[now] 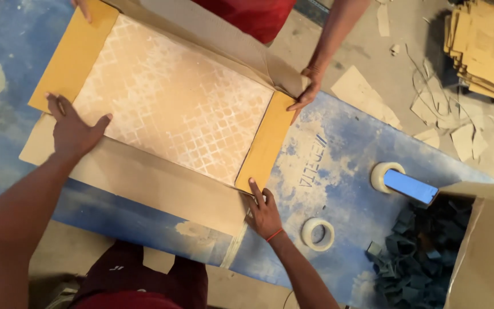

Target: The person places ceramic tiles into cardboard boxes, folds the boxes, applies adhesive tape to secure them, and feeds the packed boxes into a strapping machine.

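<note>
Both hands, left [74, 130] and right [264, 213], are pressed flat and open on a brown cardboard carton [144, 180] around a patterned tile [172, 97], laid on the blue-smeared bench [327, 171]; the far edge is cut off, probably held by a co-worker's hand [307, 91].

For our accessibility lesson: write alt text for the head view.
A person's left hand and right hand press on a cardboard wrap around a patterned tile on a blue table, while another person's hand holds the far flap.

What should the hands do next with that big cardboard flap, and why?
Probably fold the near flap up over the patterned tile: the left hand and right hand already rest on its edge, and it lies flat and open.
</note>
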